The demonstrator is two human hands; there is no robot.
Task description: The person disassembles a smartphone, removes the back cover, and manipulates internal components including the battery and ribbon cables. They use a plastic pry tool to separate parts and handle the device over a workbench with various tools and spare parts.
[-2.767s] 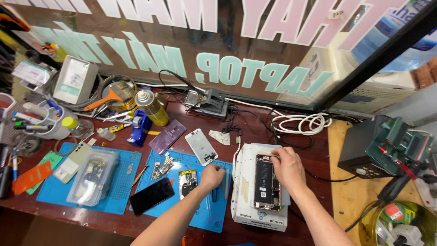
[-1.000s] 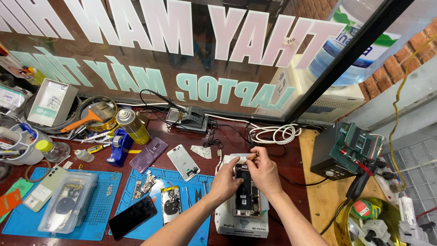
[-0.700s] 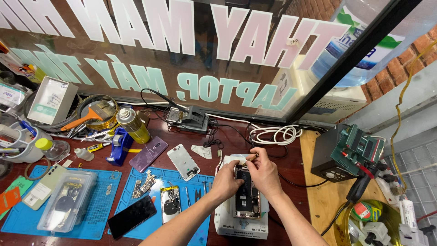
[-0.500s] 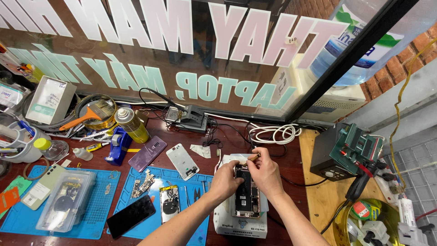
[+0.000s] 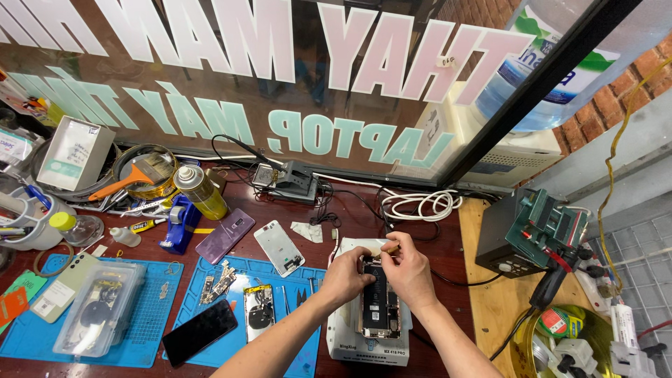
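My right-hand fingers [image 5: 393,246] are pinching a small tan part at the top edge of the opened phone [image 5: 379,308]; my left hand [image 5: 348,276] is gripping the phone's left edge, steadying it. The phone is lying face-open on the white heating pad [image 5: 350,346] on the bench [image 5: 448,238]. I am judging it light, stiff and fragile inside, best held by its metal edges.

phone repair shop, opened phones [image 5: 278,246], blue mats [image 5: 150,329]

Lettered shop window [image 5: 294,77], brick wall [image 5: 616,91]
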